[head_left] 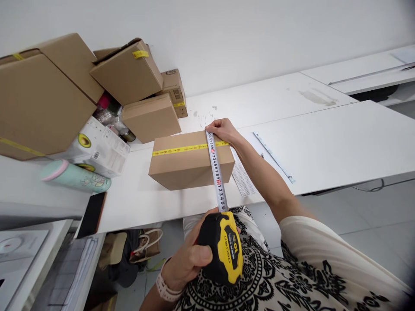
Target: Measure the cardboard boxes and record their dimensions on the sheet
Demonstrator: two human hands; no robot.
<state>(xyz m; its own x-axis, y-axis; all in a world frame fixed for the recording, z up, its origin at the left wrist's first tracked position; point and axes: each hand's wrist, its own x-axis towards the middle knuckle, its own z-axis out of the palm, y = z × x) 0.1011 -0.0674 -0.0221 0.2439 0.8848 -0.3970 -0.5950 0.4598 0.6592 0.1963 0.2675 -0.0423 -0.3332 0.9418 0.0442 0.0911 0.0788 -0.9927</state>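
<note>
The left hand [193, 257] is clasping the tape measure [231, 248] in a closed grip; the right hand [223, 129] is pinching the blade [214, 166] at the carton's [181, 162] far edge. The carton is lying on the table [324, 142] between the hands.

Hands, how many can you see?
2. The left hand grips the tape measure in front of the table; the right hand holds the end of its strip at the far edge of the box.
</note>
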